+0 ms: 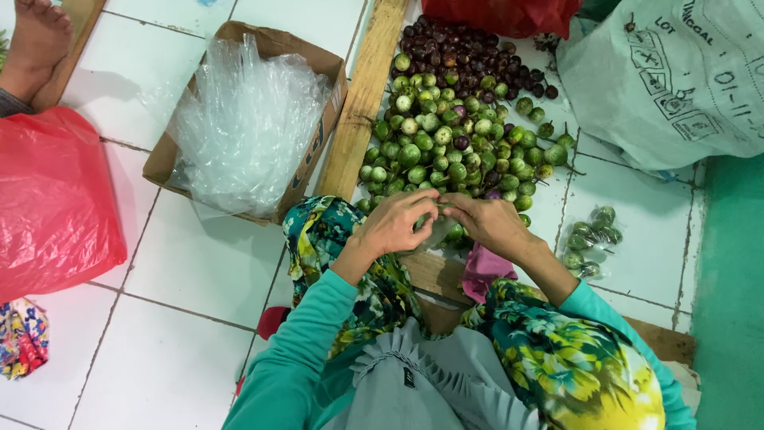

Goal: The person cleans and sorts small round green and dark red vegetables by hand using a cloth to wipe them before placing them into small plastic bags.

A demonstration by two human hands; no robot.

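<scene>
Where the teal sleeves end, the left hand (395, 223) and right hand (487, 224) meet, fingers curled and pinching a thin clear plastic bag (439, 231) holding small round green fruits. Just beyond the bag lies a heap of glossy green and dark purple fruits (458, 119). Left of the heap, past a wooden plank (363, 99), a cardboard box (314, 60) holds crinkled clear bags.

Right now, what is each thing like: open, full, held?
Left hand: gripping a clear bag.
Right hand: gripping the same bag.
Clear bag: held, partly filled.
Cardboard box: open, full of plastic bags.
Green eggplants: piled loose.
Filled bag: lying on floor.
</scene>
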